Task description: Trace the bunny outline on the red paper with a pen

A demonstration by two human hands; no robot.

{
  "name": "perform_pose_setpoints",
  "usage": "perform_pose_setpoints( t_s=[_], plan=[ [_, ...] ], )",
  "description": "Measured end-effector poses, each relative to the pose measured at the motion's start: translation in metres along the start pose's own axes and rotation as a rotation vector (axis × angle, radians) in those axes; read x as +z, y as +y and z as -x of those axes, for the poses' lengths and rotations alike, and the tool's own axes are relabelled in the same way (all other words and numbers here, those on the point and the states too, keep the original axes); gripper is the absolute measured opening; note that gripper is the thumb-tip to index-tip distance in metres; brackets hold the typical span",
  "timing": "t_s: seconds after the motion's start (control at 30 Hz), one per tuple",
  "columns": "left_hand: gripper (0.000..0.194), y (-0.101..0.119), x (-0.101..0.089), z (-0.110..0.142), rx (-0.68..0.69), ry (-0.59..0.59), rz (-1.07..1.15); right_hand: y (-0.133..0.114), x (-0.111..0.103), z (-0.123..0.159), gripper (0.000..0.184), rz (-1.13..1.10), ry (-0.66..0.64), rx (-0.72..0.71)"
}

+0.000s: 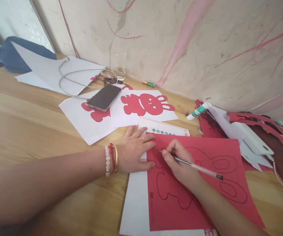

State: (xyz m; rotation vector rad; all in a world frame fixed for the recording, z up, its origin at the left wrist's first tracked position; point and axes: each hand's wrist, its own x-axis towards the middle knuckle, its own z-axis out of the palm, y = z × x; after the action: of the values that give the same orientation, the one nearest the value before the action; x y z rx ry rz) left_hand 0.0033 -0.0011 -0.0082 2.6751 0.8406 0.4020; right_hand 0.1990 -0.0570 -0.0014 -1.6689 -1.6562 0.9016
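Observation:
A sheet of red paper (171, 213) lies on a white pad (136, 203), with a rabbit outline drawn on it in dark ink. My right hand (180, 164) rests on the red sheet and grips a clear-barrelled pen (198, 167), its tip near the outline's upper left part. My left hand (134, 149) lies flat with fingers spread, fingertips on the left edge of the red paper. Beyond it, a red cut-out rabbit (145, 105) lies on white paper (169, 114). My right hand covers part of the drawing.
A phone (104, 97) lies over another red cut-out (97, 114). A glue stick (199, 110), red scraps (266, 121) and a white device (252, 137) with a cable lie at right. A glass (120, 73), keys and white sheets (70, 75) stand or lie near the wall (205, 42).

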Motion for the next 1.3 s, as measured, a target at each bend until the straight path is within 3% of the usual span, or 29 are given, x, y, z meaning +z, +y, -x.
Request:
perform_pose_setpoints(
  t_s=[0.93, 1.3],
  plan=[
    [0.042, -0.0004, 0.0037, -0.001, 0.019, 0.03, -0.012, 0.0058, 0.0018, -0.0014, 0.024, 0.06, -0.031, -0.054],
    [0.042, -0.0015, 0.0047, 0.0001, 0.018, 0.023, -0.012, 0.0061, 0.0025, -0.0022, 0.024, 0.029, -0.007, -0.014]
  ],
)
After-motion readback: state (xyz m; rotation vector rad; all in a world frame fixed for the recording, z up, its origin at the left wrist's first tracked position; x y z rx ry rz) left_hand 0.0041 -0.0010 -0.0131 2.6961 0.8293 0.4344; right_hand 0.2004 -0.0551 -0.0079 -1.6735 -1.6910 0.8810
